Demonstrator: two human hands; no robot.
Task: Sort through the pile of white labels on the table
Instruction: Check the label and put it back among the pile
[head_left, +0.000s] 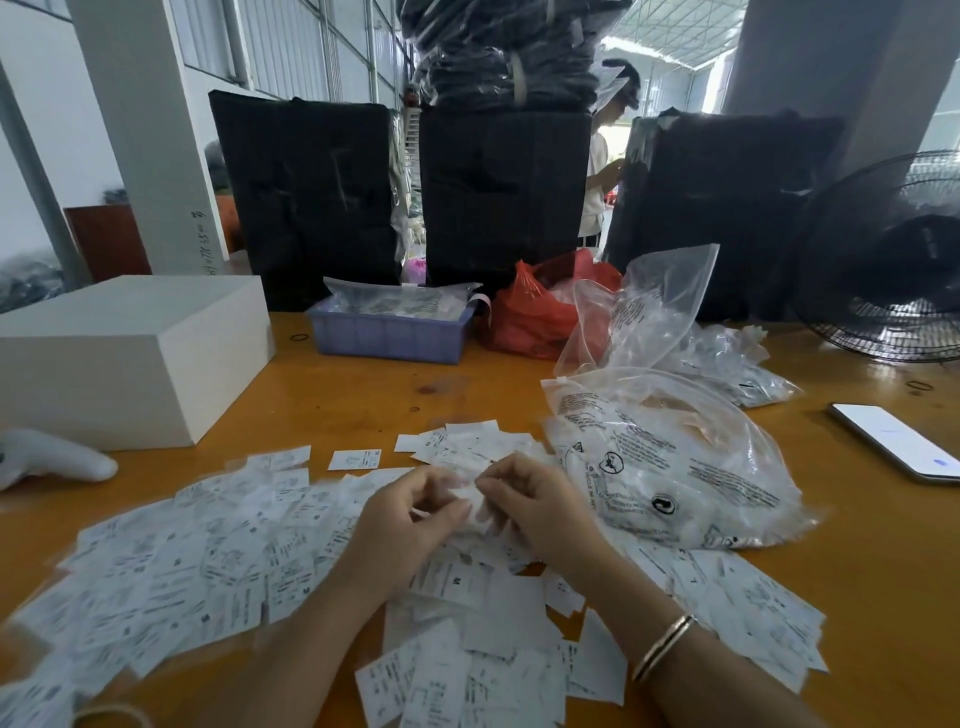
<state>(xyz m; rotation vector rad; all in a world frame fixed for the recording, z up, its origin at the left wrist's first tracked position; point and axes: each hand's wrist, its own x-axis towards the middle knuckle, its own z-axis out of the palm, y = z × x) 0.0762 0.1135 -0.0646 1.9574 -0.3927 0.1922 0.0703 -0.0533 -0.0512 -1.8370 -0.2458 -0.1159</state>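
Between the two hands, just above the middle of the spread, a small white label (467, 493) was pinched from both sides: the left hand (410, 512) curled its fingers and thumb onto its near edge, and the right hand (530, 504) gripped the other edge with bent fingertips. Under and around both wrists lay the pile of white labels (208, 566), scattered flat over the orange table (363, 395), thickest to the left of the left hand and reaching toward the person below both forearms. A gold bracelet (665, 647) sat on the right wrist. Just right of the right hand lay a clear plastic bag (670, 467) with black print, touching the edge of the labels. Beyond it, further right, a phone (896, 441) lay face up with its screen lit. Left of the left hand stood a white box (130, 358), with a white handheld device (52, 457) in front of it. Past the fingertips sat a purple tray (389, 338) and a red bag (540, 312).
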